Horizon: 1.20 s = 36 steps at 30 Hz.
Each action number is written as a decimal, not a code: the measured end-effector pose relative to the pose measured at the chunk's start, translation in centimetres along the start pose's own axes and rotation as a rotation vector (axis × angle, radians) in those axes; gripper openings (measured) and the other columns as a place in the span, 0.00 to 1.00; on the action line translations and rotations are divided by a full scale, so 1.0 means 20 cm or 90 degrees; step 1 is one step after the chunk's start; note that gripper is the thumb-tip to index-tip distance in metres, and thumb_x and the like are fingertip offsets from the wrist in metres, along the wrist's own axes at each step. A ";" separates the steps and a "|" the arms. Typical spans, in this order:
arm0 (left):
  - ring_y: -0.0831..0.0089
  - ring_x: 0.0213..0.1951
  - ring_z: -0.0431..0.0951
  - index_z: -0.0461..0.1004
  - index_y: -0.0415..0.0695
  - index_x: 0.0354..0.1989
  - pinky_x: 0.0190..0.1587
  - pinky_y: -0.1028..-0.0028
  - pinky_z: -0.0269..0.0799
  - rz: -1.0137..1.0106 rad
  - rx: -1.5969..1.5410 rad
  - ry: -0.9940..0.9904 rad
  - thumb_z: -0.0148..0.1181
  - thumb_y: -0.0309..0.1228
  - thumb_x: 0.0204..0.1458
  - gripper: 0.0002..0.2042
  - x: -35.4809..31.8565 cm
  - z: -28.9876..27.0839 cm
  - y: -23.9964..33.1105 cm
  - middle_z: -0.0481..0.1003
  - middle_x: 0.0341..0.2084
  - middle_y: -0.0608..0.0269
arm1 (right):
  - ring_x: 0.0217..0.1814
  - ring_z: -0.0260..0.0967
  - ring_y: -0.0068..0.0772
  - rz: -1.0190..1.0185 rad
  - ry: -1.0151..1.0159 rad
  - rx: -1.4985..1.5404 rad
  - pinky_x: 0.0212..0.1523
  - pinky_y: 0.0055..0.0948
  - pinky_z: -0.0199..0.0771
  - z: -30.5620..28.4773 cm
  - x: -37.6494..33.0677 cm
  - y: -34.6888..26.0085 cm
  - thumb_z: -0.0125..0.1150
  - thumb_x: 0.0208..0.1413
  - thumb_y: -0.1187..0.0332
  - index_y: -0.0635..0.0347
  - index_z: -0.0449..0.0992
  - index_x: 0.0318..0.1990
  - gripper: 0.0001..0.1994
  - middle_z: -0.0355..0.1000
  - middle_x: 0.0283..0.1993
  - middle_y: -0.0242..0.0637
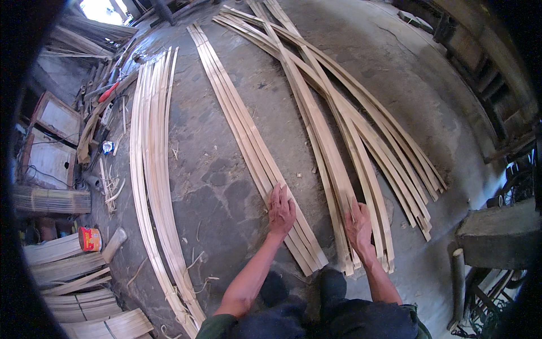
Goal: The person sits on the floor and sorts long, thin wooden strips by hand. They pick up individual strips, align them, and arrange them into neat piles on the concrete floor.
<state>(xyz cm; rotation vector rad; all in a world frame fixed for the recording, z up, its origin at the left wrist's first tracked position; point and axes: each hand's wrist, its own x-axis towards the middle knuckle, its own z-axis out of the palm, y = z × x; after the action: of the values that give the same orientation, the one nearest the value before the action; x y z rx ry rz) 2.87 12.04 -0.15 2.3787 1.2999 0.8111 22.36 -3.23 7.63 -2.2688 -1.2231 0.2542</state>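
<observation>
My left hand (281,210) lies flat, fingers apart, on the near end of a narrow bundle of long pale bamboo strips (237,116) that runs away across the grey stone floor. My right hand (359,226) presses palm down on the near end of a wider pile of bamboo strips (339,118) that fans out to the right. Neither hand grips a strip. My dark shoes show between the two bundles at the bottom.
A third long bundle of thin strips (151,164) curves along the left. Beyond it lie tools and scraps (104,113), a small red tin (89,239), a woven mat (51,200) and stacked slats (84,294). A grey block (499,234) stands at right.
</observation>
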 end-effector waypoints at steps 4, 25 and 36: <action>0.48 0.62 0.61 0.62 0.37 0.61 0.65 0.55 0.56 -0.028 0.023 -0.011 0.53 0.29 0.57 0.23 0.01 -0.06 0.04 0.61 0.58 0.45 | 0.42 0.72 0.52 -0.116 0.008 0.046 0.46 0.42 0.73 0.06 -0.05 -0.08 0.59 0.59 0.71 0.61 0.70 0.59 0.20 0.72 0.42 0.50; 0.46 0.61 0.63 0.61 0.37 0.61 0.62 0.55 0.60 -0.049 -0.035 0.027 0.53 0.31 0.57 0.23 -0.02 -0.02 -0.01 0.62 0.58 0.43 | 0.45 0.73 0.25 0.141 -0.020 0.415 0.47 0.27 0.73 -0.30 0.18 -0.15 0.63 0.61 0.65 0.67 0.74 0.57 0.20 0.79 0.45 0.41; 0.47 0.61 0.61 0.62 0.37 0.60 0.64 0.54 0.57 -0.031 -0.037 0.026 0.55 0.30 0.55 0.24 -0.02 0.02 -0.04 0.62 0.57 0.45 | 0.51 0.77 0.36 0.169 -0.003 -0.027 0.52 0.35 0.73 -0.73 0.48 0.52 0.64 0.57 0.54 0.54 0.77 0.57 0.23 0.78 0.48 0.49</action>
<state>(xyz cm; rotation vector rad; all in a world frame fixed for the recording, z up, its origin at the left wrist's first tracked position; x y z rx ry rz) 2.35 12.11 -0.94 2.2872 1.3265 0.8758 41.28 -5.37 14.92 -2.4686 -0.9346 0.3347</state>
